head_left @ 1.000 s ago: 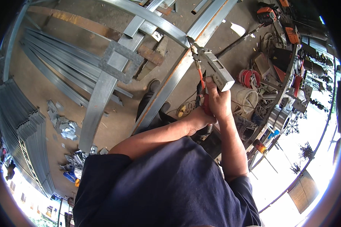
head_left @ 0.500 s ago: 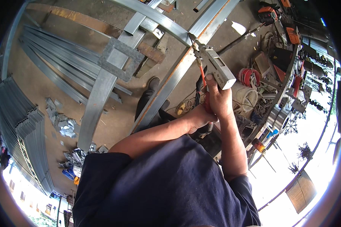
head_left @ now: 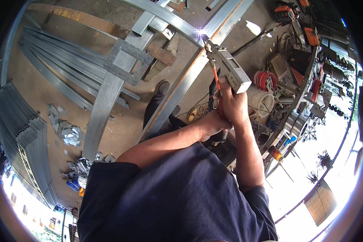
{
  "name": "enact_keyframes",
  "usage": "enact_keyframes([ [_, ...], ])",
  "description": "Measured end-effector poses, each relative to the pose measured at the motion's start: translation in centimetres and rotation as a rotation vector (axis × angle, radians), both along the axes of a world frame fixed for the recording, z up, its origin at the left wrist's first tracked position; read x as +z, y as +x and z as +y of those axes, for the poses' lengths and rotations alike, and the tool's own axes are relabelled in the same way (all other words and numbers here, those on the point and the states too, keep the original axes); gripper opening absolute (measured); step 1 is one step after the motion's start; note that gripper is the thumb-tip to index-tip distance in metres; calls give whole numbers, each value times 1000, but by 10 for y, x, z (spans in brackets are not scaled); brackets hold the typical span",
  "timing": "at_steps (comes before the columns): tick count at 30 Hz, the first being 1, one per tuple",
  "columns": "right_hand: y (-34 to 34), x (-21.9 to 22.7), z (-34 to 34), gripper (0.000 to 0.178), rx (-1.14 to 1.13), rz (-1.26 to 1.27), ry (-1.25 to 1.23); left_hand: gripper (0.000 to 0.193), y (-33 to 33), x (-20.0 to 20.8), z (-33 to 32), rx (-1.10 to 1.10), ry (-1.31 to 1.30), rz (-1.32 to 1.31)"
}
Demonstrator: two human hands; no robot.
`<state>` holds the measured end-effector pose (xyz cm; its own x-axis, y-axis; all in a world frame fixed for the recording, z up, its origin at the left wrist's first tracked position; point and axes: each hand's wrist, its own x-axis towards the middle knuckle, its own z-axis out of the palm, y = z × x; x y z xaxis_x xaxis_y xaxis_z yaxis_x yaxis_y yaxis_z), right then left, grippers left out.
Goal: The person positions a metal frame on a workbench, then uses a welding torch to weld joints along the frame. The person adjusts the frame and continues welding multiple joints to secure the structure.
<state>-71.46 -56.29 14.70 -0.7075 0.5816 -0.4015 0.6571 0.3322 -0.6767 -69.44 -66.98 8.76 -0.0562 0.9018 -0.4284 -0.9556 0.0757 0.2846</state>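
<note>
Red is the handle (head_left: 220, 106) which the right hand (head_left: 234, 105) of this person grips, with the thumb laid forward near the rear end of a grey, box-shaped metal tool (head_left: 233, 71) that has a slot in its top. Close under it, the left hand (head_left: 212, 126) is curled and touches the right one; its palm is hidden, so I cannot tell whether it holds the handle also. From the hands, a thin orange-red rod (head_left: 215, 75) runs forward beside the grey tool. The tool points away from the body, and just beyond its narrow front end there is a bright violet-white spark (head_left: 200, 32), where a silvery crossing beam (head_left: 171, 22) of steel meets a long silvery beam (head_left: 188, 78) with a rusty stripe. Left of this long one, a flat grey metal frame (head_left: 143, 66) with an opening in the middle lies upon a wide shiny beam (head_left: 104, 109). A dark shoe (head_left: 162, 87) shows on the brown floor (head_left: 127, 125) between them. To the right are a red bucket (head_left: 264, 82) and, near it, a whitish bucket (head_left: 261, 104). Farther left, loose grey steel channels (head_left: 68, 68) lie spread, and beyond them a thick stack of grey metal profiles (head_left: 16, 109).
</note>
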Motion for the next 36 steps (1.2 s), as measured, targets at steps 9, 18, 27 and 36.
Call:
enact_keyframes([
  [9, 1, 2, -2, 43, -26, -19, -29, 35, 0, 2, -3, -25, -6, -16],
  [18, 6, 2, -4, 41, -29, -12, -20, 37, 0, 5, -4, -45, -27, 20],
  [27, 9, 1, -4, 41, -9, -23, -12, 39, 4, 2, -5, -59, -25, 9],
  [36, 11, 3, -6, 43, -5, -55, 10, 37, 1, 10, -9, -64, -31, -1],
])
